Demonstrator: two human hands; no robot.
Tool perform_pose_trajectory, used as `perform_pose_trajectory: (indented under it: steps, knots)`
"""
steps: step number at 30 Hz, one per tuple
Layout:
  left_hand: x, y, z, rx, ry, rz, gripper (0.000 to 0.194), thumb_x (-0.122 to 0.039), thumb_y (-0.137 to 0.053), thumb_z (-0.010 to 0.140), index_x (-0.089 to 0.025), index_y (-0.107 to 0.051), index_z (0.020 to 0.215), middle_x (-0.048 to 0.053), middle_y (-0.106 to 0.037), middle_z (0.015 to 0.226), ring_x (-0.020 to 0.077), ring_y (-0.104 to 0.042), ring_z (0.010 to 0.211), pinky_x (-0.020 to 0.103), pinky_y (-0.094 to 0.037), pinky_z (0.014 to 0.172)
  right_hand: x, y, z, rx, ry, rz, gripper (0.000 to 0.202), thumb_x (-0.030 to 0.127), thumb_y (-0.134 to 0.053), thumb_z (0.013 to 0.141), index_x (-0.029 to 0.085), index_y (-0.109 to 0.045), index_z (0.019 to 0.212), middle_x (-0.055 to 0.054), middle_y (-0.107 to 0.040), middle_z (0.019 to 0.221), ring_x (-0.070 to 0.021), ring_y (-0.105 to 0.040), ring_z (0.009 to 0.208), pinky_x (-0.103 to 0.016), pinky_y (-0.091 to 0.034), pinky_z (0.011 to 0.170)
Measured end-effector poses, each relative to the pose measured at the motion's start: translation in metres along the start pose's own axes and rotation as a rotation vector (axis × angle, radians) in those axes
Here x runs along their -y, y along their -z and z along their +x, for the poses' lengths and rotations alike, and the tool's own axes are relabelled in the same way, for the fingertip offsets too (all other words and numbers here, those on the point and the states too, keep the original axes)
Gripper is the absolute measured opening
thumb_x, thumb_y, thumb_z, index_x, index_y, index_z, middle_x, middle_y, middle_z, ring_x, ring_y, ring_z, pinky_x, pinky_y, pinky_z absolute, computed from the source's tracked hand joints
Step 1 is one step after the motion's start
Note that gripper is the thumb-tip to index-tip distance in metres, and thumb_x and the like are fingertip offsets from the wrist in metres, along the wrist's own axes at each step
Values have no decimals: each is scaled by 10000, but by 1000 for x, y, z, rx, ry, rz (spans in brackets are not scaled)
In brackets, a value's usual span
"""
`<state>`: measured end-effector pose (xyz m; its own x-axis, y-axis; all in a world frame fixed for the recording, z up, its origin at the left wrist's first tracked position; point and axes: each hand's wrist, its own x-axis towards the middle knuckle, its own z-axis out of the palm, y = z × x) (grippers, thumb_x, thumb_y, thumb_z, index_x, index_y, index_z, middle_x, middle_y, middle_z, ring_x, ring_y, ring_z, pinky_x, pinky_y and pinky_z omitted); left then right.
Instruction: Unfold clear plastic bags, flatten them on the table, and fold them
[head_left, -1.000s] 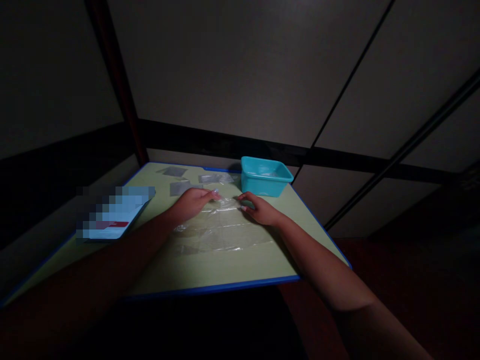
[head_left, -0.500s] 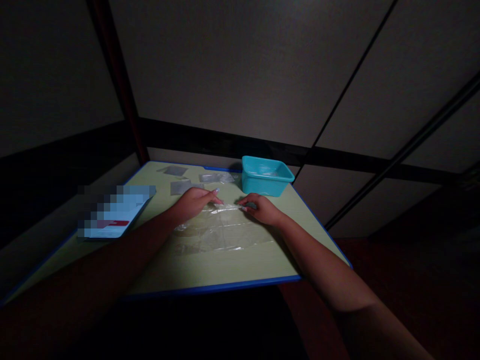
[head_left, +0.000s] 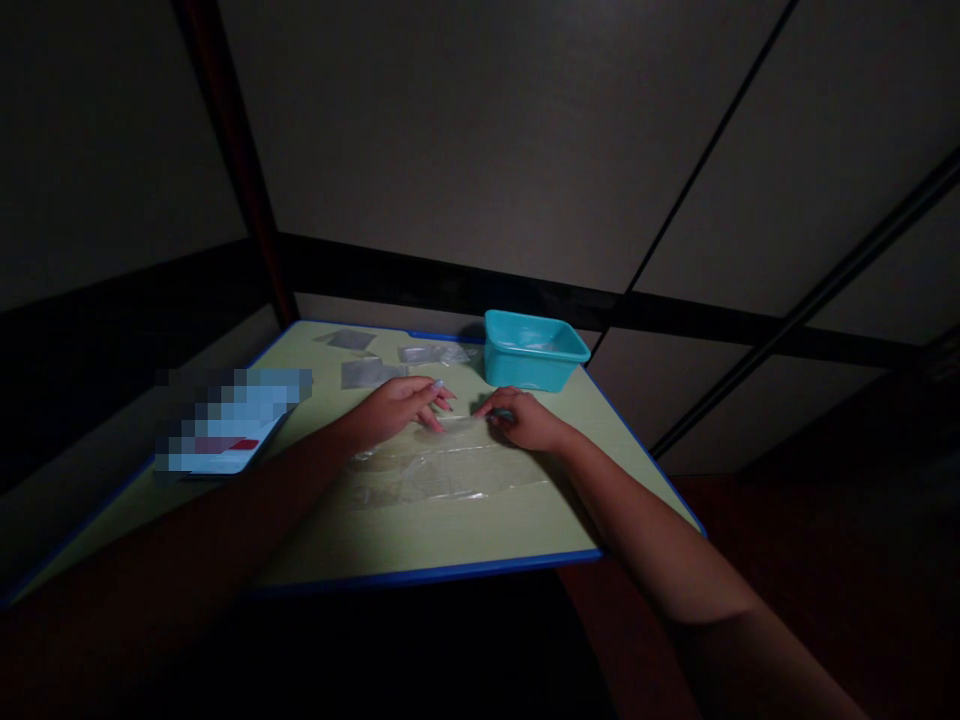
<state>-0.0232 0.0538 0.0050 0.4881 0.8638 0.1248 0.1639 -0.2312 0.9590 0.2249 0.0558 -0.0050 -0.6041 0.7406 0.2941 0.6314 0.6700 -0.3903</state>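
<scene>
A clear plastic sheet or bag (head_left: 457, 478) lies spread and creased on the table, its far edge between my hands. My left hand (head_left: 394, 408) is over the left part of this edge, fingers apart, with the fingertips close to the plastic. At the right end of the same edge, my right hand (head_left: 523, 420) has its thumb and forefinger pinched on the plastic. Its other fingers are curled and partly hidden. Beyond my left hand are a small flat grey packet (head_left: 362, 374) and a crumpled clear plastic piece (head_left: 431, 354).
A turquoise plastic basket (head_left: 531, 370) stands at the table's back right, with something clear inside. Another grey packet (head_left: 351, 340) lies at the back left. A tablet-like device with a blurred screen (head_left: 240, 425) rests on the left. The table (head_left: 450, 540) has a blue edge.
My left fingers have come off the plastic edge and spread apart. The far part of the plastic, bunched before, now lies lower and flatter. My right hand has barely moved.
</scene>
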Motion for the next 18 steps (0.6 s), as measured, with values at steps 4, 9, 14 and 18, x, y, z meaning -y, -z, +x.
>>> perform_pose_trajectory:
  steps: [4,9,14,18]
  knots:
    - [1,-2,0,45,76,-28,465,-563,-536,793,-125,-603,935,88,-657,904,169,-668,656,325,-532,657,3,0,-1,-28,-52,-16,242,140,-523,815,193,-682,989,-65,-672,1010,-200,-577,977,-349,-415,888]
    - [1,-3,0,43,44,96,418,-538,-478,820,-150,-610,899,77,-660,871,161,-642,669,302,-529,619,3,-2,2,-133,-74,-6,244,234,-446,904,156,-672,953,-94,-664,945,-196,-584,906,-337,-432,836]
    - [4,2,-1,-13,-320,596,301,-408,-486,850,-176,-670,904,84,-667,975,215,-600,970,358,-469,890,9,2,2,-183,-3,26,234,252,-484,882,148,-641,1020,-121,-639,1025,-209,-576,987,-358,-432,891]
    - [13,3,-3,202,-401,788,401,-374,-491,874,-214,-574,1233,76,-554,1324,215,-429,1278,371,-281,1087,24,7,-4,36,-34,0,421,311,-440,914,214,-473,1322,-128,-429,1417,-257,-369,1316,-536,-216,1073]
